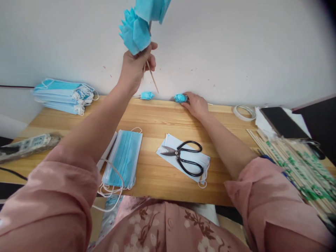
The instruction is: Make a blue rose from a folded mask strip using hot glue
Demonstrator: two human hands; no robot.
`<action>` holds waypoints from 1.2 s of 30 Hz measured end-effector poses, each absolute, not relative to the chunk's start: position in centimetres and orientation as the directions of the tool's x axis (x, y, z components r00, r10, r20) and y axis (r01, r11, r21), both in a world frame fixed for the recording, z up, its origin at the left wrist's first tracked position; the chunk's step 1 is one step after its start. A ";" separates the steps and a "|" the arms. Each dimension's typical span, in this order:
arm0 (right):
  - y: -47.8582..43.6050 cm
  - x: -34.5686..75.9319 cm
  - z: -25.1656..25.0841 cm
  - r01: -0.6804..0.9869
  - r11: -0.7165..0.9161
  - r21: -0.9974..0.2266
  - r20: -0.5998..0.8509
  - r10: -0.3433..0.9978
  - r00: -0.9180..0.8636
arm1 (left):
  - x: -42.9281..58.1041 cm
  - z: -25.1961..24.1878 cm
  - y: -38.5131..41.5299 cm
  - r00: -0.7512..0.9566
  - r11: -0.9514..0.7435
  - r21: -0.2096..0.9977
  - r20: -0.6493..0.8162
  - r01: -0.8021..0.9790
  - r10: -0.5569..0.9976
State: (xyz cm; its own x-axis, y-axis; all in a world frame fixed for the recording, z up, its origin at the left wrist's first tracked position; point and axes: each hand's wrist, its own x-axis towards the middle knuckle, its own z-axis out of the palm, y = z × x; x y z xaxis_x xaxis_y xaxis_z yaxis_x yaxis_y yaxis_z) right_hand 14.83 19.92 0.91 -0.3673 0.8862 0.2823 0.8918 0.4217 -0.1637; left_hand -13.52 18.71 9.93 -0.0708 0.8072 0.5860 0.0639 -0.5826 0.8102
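Observation:
My left hand (139, 63) is raised before the wall, closed around the thin wooden sticks of blue flowers that look folded from mask fabric. One flower (135, 33) sits just above the fingers; another bloom (153, 9) is cut off by the top of the view. At the back edge of the table, my right hand (195, 104) closes its fingers around the stem of a smaller blue flower (180, 98), which lies on its side. A further blue flower (147, 95) lies to the left of it, its stick pointing left.
Black-handled scissors (181, 155) lie on a mask (168, 143). Several blue masks (123, 157) are stacked nearby, with a larger mask pile (61, 94) back left. On the right are a tape roll (244, 112), a phone (285, 121) and packaged wooden sticks (301, 164). A power strip (28, 147) lies left.

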 end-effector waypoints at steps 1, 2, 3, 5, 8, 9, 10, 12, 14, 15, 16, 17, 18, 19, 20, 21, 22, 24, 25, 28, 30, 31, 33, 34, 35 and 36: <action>19.7 14.9 1.7 0.893 0.416 -0.170 0.313 0.883 -0.351 | -13.1 10.0 18.2 -0.069 -0.562 0.827 0.562 0.030 0.824; 19.5 14.8 2.6 0.891 0.416 -0.185 0.353 0.874 -0.335 | -12.6 10.1 17.7 -0.058 -0.531 0.848 0.530 -0.003 0.846; 19.3 14.7 3.7 0.878 0.429 -0.213 0.398 0.859 -0.323 | -12.0 10.2 17.1 -0.041 -0.494 0.869 0.493 -0.035 0.869; 18.6 14.0 6.2 0.805 0.514 -0.297 0.483 0.808 -0.338 | -10.7 10.3 15.8 0.015 -0.416 0.903 0.420 -0.106 0.908; 17.2 12.2 9.3 0.532 0.701 -0.474 0.542 0.709 -0.452 | -8.7 10.5 14.0 0.096 -0.329 0.927 0.350 -0.181 0.932; 16.7 11.5 10.0 0.446 0.719 -0.533 0.534 0.695 -0.482 | -8.0 10.5 13.6 0.115 -0.317 0.929 0.342 -0.189 0.933; 16.2 10.8 10.5 0.377 0.715 -0.589 0.523 0.693 -0.497 | -7.4 10.4 13.3 0.136 -0.311 0.932 0.338 -0.188 0.931; 15.4 9.8 11.0 0.290 0.669 -0.685 0.498 0.720 -0.483 | -6.6 10.2 12.9 0.186 -0.308 0.938 0.334 -0.157 0.924; 14.8 9.3 11.2 0.250 0.617 -0.746 0.480 0.759 -0.439 | -6.4 9.8 13.1 0.231 -0.321 0.942 0.335 -0.099 0.913; 14.7 9.2 11.2 0.238 0.600 -0.763 0.475 0.772 -0.423 | -6.6 9.7 13.3 0.240 -0.338 0.939 0.343 -0.063 0.908; 14.5 9.3 11.3 0.230 0.593 -0.772 0.474 0.778 -0.413 | -6.9 9.5 13.7 0.237 -0.363 0.932 0.358 -0.026 0.903; 14.5 9.5 11.3 0.227 0.593 -0.773 0.479 0.779 -0.404 | -7.4 9.4 14.1 0.226 -0.391 0.920 0.379 0.010 0.897; 14.6 9.8 11.3 0.229 0.598 -0.768 0.491 0.780 -0.389 | -8.1 9.3 14.6 0.209 -0.420 0.906 0.403 0.045 0.891; 14.7 10.2 11.3 0.239 0.603 -0.761 0.504 0.782 -0.367 | -8.9 9.2 15.0 0.186 -0.444 0.893 0.424 0.077 0.886; 14.9 10.6 11.1 0.257 0.604 -0.755 0.517 0.788 -0.334 | -9.7 9.0 15.4 0.163 -0.459 0.882 0.440 0.106 0.883; 15.2 11.0 10.8 0.285 0.600 -0.747 0.525 0.796 -0.301 | -10.4 8.9 15.8 0.137 -0.464 0.876 0.448 0.133 0.884; 15.6 11.3 10.3 0.320 0.593 -0.739 0.526 0.804 -0.277 | -11.1 8.7 16.0 0.108 -0.461 0.873 0.449 0.157 0.887; 16.5 11.9 8.9 0.402 0.576 -0.712 0.510 0.817 -0.267 | -12.0 8.1 16.2 0.061 -0.442 0.877 0.439 0.189 0.897; 17.0 12.0 8.1 0.440 0.572 -0.692 0.499 0.820 -0.280 | -12.2 7.7 16.1 0.054 -0.433 0.880 0.431 0.195 0.901; 18.4 11.9 5.6 0.528 0.576 -0.623 0.481 0.815 -0.322 | -11.9 6.3 15.8 0.092 -0.437 0.876 0.427 0.203 0.899; 19.0 11.5 4.3 0.585 0.584 -0.563 0.471 0.808 -0.353 | -11.4 5.3 15.9 0.111 -0.463 0.859 0.450 0.216 0.886; 19.2 11.3 3.8 0.613 0.581 -0.535 0.462 0.809 -0.364 | -11.2 4.9 16.0 0.115 -0.474 0.852 0.460 0.223 0.881; 19.4 10.9 3.0 0.657 0.554 -0.512 0.430 0.827 -0.362 | -10.8 4.1 16.5 0.135 -0.485 0.842 0.466 0.235 0.874; 19.5 10.8 2.6 0.669 0.530 -0.521 0.412 0.843 -0.347 | -10.6 3.8 16.8 0.150 -0.492 0.837 0.469 0.238 0.870; 19.6 10.6 2.3 0.671 0.508 -0.540 0.398 0.857 -0.328 | -10.5 3.5 17.1 0.166 -0.502 0.831 0.475 0.241 0.864; 19.6 10.5 1.9 0.665 0.494 -0.561 0.388 0.866 -0.315 | -10.4 3.3 17.4 0.181 -0.513 0.823 0.481 0.245 0.858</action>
State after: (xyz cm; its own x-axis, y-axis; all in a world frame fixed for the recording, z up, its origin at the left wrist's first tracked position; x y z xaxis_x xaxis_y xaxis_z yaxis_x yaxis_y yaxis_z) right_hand 10.49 19.63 1.95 -0.3151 0.8659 0.3885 0.6648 0.4935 -0.5608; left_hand -10.43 17.37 3.26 0.1808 0.8578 0.4811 0.2451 -0.5131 0.8226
